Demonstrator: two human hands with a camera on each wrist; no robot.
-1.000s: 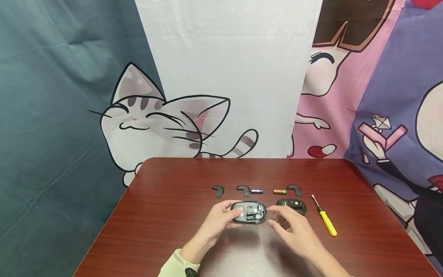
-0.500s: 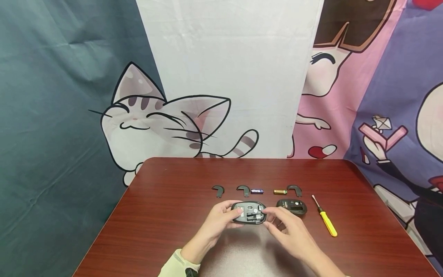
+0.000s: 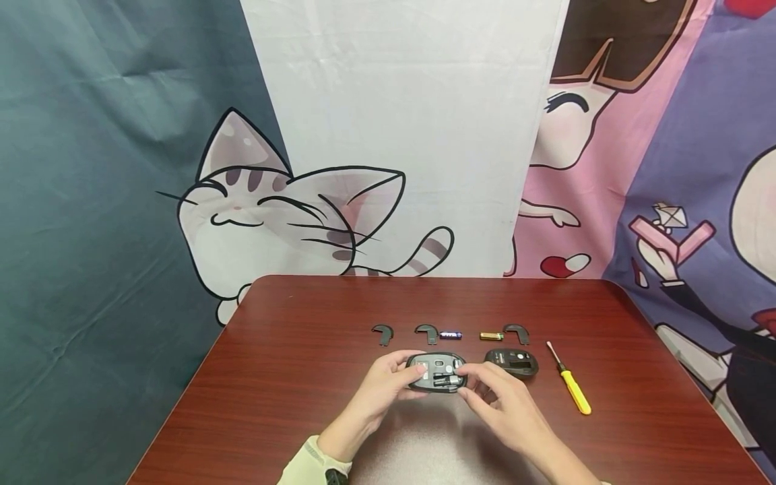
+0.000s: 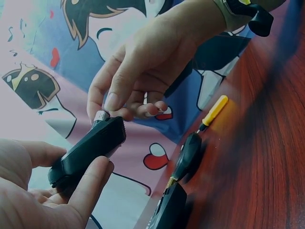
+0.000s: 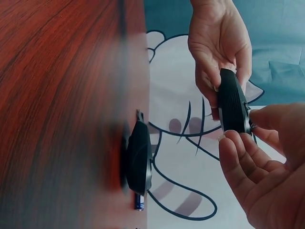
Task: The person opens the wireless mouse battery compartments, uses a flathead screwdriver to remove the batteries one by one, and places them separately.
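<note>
My left hand holds a black computer mouse with its underside up, the thumb on that face and fingers beneath. A battery lies in the uncovered bay of this mouse. At its right end, my right hand has thumb and index finger around a small silver piece sticking out of the mouse, best seen in the left wrist view. What kind of piece it is stays unclear. The right wrist view shows other fingers of the right hand curled beside the mouse's edge.
A second mouse lies just behind my right hand, with a yellow screwdriver to its right. Farther back are hook-shaped black covers, a purple battery and a gold battery on the brown table.
My right hand has moved left, from just off the mouse's right end to fingertips on it. The left hand and its mouse have stayed in place.
</note>
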